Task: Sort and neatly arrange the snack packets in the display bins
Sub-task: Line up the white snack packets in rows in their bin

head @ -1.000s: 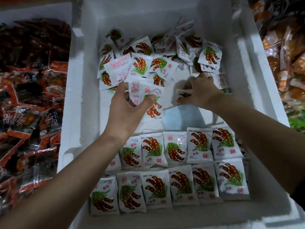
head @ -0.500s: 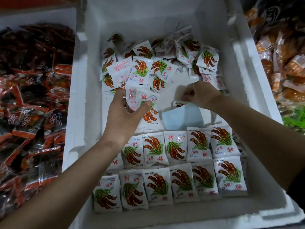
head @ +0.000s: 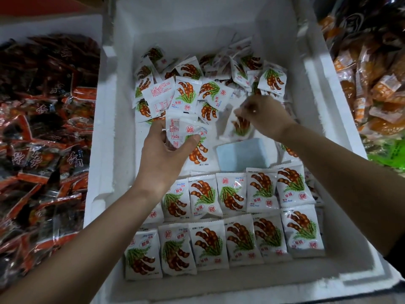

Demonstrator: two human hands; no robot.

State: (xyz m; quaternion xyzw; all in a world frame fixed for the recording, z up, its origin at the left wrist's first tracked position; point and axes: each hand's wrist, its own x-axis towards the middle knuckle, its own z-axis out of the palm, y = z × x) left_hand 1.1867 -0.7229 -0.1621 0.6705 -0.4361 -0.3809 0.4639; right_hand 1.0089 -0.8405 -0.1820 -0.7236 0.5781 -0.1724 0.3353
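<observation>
Looks halfway-ish: two tidy rows of tamarind packets (head: pixel 232 194) at the near end of the foam bin (head: pixel 96 150), messy pile (head: pixel 188 93) waiting at the far end, left hand (head: pixel 166 154) gripping a small stack (head: pixel 186 132), right hand (head: pixel 263 115) pinching one packet (head: pixel 240 126).

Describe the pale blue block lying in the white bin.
The blue block is a pale, matte slab, foam by its look, roughly rectangular with soft corners. It lies on the floor of the white bin, in the gap between the loose packets behind and the neat rows in front. The tops of that front row overlap its near edge.
</observation>
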